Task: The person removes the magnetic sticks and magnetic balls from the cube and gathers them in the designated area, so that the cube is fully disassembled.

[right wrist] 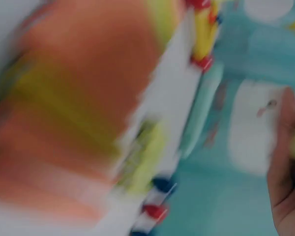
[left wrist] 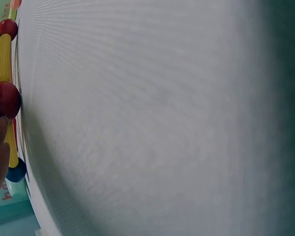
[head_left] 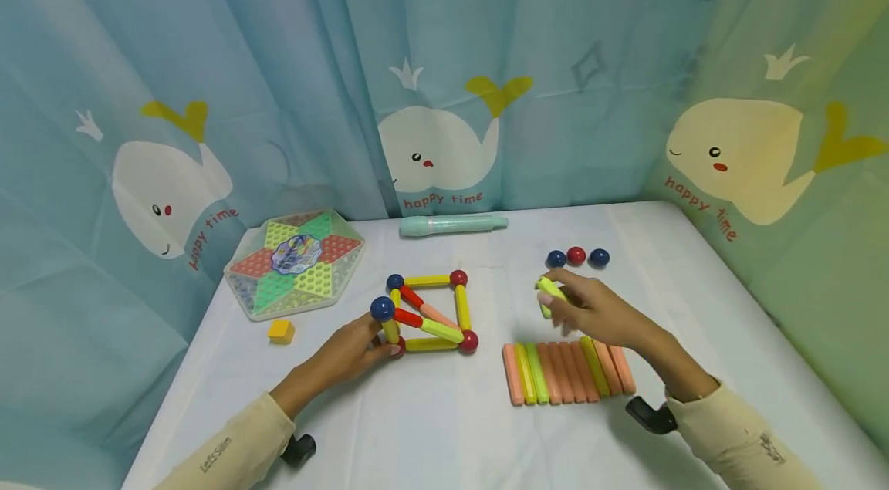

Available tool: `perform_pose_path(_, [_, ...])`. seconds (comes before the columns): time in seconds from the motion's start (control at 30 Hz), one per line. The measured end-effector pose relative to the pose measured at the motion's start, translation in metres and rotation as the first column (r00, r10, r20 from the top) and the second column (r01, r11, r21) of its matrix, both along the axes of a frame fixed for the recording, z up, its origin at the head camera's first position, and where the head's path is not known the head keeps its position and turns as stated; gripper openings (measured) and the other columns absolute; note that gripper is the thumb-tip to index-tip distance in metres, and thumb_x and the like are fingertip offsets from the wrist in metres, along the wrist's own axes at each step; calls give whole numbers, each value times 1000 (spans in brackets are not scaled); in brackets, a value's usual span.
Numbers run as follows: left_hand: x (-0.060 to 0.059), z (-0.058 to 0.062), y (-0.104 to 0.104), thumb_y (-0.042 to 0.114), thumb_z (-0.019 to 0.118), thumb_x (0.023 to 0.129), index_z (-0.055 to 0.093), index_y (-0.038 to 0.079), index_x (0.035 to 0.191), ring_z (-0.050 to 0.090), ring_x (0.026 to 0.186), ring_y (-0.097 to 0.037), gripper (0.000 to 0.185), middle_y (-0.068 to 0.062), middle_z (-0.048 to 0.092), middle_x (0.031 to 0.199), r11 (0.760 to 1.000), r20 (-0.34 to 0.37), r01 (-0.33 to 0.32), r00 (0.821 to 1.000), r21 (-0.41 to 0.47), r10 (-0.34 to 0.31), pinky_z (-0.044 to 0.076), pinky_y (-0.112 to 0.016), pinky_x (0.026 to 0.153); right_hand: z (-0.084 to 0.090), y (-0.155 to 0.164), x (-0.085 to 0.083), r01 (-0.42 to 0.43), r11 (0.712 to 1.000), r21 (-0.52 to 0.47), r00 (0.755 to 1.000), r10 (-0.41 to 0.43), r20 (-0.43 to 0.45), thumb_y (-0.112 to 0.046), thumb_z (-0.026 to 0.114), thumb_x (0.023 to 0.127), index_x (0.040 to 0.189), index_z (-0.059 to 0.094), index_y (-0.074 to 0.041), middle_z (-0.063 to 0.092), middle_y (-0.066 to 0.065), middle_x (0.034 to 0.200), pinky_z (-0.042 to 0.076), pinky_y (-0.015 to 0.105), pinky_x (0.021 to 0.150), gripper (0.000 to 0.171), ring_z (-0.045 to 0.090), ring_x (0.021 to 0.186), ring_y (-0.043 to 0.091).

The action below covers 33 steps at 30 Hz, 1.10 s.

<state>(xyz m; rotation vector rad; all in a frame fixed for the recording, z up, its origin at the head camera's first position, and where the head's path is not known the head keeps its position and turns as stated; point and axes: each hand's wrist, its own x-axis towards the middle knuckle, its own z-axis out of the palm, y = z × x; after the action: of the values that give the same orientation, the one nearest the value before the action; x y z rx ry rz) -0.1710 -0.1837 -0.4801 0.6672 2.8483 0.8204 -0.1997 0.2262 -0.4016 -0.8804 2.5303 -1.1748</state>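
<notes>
Bright light is filling the head view, the curtain (head_left: pixel 843 19) glowing yellowish at right. From the left wrist, the table (left wrist: pixel 152 118) is looking dim; from the right, blur is smearing the sticks (right wrist: pixel 69 105).

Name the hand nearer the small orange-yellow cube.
Left. The left hand is nearby, right of the cube; the right hand is much farther right.

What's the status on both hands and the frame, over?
Left hand grips stick-and-ball frame, near-left corner. Right hand pinches yellow-green stick. Nothing seen blocking between stick and frame.
</notes>
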Motion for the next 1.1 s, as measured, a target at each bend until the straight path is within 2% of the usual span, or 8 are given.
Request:
perform_pose_path(0.13, [1, 1, 1, 19, 75, 91, 60, 14, 116, 66, 93, -13, 30, -2, 66, 114, 1000, 14, -11, 1000, 8, 11, 57, -34, 84, -12, 43, 10, 189, 972, 143, 981, -191, 4, -31, 42, 109, 130, 52, -6, 61, 6, 79, 50, 36, 62, 33, 56, 67, 17])
perform_pose_path(0.23, [1, 2, 1, 21, 75, 91, 59, 15, 117, 65, 92, -13, 31, -1, 67, 113, 1000, 30, -26, 999, 5, 26, 57, -34, 84, -23, 71, 17, 262, 939, 223, 960, -277, 41, -33, 42, 109, 138, 48, 0, 61, 10, 84, 49, 37, 65, 44, 56, 73, 19])
perform_pose_path(0.33, [1, 2, 1, 22, 75, 91, 59, 16, 116, 65, 92, -13, 31, -1, 67, 113, 1000, 37, -30, 999, 1, 29, 57, -34, 85, -37, 93, 23, 275, 925, 264, 953, -299, 56, -31, 48, 107, 127, 54, -1, 58, 5, 77, 44, 31, 56, 37, 53, 63, 15])
perform_pose_path(0.5, [1, 1, 0, 22, 75, 91, 60, 17, 113, 65, 94, -14, 27, -3, 67, 115, 1000, 35, -22, 999, -3, 22, 57, -34, 86, -54, 111, 28, 323, 874, 363, 945, -319, -72, -34, 59, 101, 96, 64, -12, 62, -1, 81, 41, 29, 57, 23, 52, 68, 12])
perform_pose_path(0.57, [1, 1, 0, 22, 75, 91, 60, 17, 113, 65, 94, -14, 27, -3, 67, 115, 1000, 38, -24, 999, -2, 25, 57, -35, 86, -59, 113, 28, 344, 850, 399, 937, -335, -95, -37, 61, 100, 92, 65, -13, 63, -1, 83, 41, 30, 59, 25, 51, 71, 13])
perform_pose_path(0.73, [1, 2, 0, 22, 75, 91, 60, 16, 114, 66, 94, -15, 28, -3, 67, 115, 1000, 44, -19, 999, 9, 19, 57, -37, 86, -65, 113, 25, 365, 819, 444, 923, -379, -60, -41, 61, 99, 97, 65, -8, 63, 2, 83, 41, 32, 56, 33, 52, 70, 16])
perform_pose_path(0.93, [1, 3, 0, 20, 75, 91, 61, 14, 116, 66, 93, -15, 29, -3, 66, 115, 1000, 31, -11, 999, 10, 11, 57, -36, 86, -66, 111, 24, 389, 811, 437, 910, -412, -45, -43, 57, 101, 103, 65, -4, 62, 5, 82, 40, 32, 56, 39, 51, 69, 17])
perform_pose_path(1.1, [0, 2, -1, 20, 75, 91, 62, 14, 116, 66, 93, -14, 28, -3, 66, 115, 1000, 29, -8, 1000, 10, 8, 57, -36, 86, -60, 113, 25, 341, 858, 384, 924, -382, 33, -36, 55, 103, 111, 62, -2, 69, 9, 89, 45, 32, 58, 35, 57, 70, 16])
